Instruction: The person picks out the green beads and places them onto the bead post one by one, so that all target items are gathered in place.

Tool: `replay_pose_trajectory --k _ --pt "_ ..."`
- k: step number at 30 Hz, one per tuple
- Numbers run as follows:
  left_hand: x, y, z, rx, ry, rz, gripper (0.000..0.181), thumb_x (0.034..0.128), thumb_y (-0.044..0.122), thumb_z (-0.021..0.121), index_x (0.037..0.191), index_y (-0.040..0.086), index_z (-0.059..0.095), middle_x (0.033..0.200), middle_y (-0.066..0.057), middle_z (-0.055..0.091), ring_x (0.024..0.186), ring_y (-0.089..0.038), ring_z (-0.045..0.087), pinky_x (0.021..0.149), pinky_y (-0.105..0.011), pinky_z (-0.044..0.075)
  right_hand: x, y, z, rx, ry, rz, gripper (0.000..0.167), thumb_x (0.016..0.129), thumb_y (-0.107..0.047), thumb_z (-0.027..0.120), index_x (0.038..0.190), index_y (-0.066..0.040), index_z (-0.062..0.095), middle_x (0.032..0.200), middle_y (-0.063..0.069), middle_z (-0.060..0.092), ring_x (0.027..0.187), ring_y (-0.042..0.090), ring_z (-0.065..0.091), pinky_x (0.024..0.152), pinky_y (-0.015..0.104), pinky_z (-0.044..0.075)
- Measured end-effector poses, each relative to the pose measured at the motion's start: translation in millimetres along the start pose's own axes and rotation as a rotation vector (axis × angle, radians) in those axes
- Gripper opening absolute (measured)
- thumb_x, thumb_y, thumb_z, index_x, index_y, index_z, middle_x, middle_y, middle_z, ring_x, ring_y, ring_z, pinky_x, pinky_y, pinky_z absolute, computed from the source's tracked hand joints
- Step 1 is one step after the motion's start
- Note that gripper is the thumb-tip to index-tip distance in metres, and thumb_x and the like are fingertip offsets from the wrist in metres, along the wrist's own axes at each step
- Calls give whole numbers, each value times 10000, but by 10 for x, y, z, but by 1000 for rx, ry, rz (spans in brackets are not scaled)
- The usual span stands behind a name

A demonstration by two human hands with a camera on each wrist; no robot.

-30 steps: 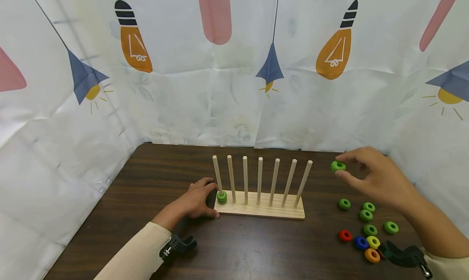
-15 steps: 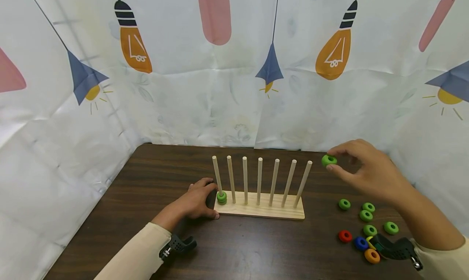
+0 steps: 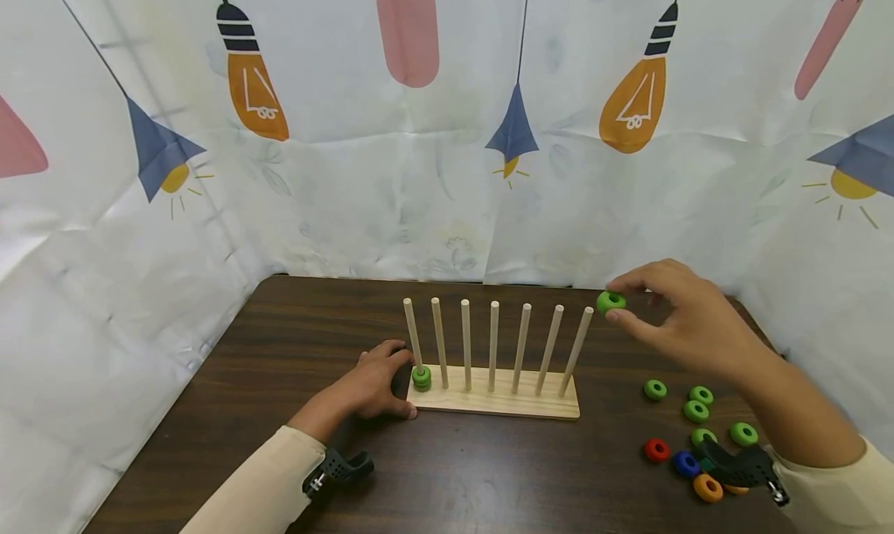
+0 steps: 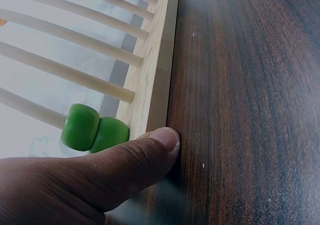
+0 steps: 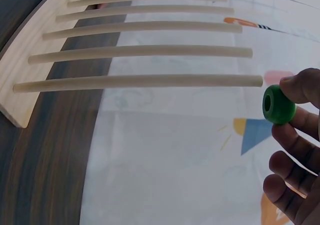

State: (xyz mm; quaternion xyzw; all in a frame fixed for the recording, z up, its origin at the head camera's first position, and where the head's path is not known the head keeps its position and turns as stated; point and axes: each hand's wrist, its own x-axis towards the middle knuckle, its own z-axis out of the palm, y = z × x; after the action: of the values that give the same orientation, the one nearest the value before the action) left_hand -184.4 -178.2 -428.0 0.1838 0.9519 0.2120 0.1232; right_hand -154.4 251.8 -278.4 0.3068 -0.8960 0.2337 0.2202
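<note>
A wooden peg stand (image 3: 482,400) with a row of several upright pegs stands on the dark table. Two green rings (image 4: 82,127) are stacked at the foot of its leftmost peg. My left hand (image 3: 377,383) grips the left end of the base, its thumb against the front edge in the left wrist view. Between thumb and fingertips, my right hand (image 3: 687,317) pinches a green ring (image 3: 611,303), its hole in plain sight. This ring is in the air just right of the rightmost peg's (image 5: 145,83) top, apart from it.
To the right of the stand lie several loose green rings (image 3: 696,411), a red ring (image 3: 656,451), a blue ring (image 3: 687,463) and an orange ring (image 3: 708,488). The right wrist's strap (image 3: 736,468) partly covers this group. A printed curtain (image 3: 391,192) hangs behind the table.
My right hand has moved left and slightly up with the green ring, toward the top of the rightmost peg. The left hand keeps its hold on the stand.
</note>
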Motion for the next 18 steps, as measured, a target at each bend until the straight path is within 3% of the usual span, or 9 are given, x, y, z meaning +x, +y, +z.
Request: replay_pose_trajectory --k 18 --pt "10 -5 4 0 2 -3 680 716 359 953 1275 163 619 1560 -210 367 1432 -454 345 1142 -663 234 102 -83 67 12 -29 -42 383 812 -89 869 1149 -198 723 1087 -99 666 898 60 507 745 240 431"
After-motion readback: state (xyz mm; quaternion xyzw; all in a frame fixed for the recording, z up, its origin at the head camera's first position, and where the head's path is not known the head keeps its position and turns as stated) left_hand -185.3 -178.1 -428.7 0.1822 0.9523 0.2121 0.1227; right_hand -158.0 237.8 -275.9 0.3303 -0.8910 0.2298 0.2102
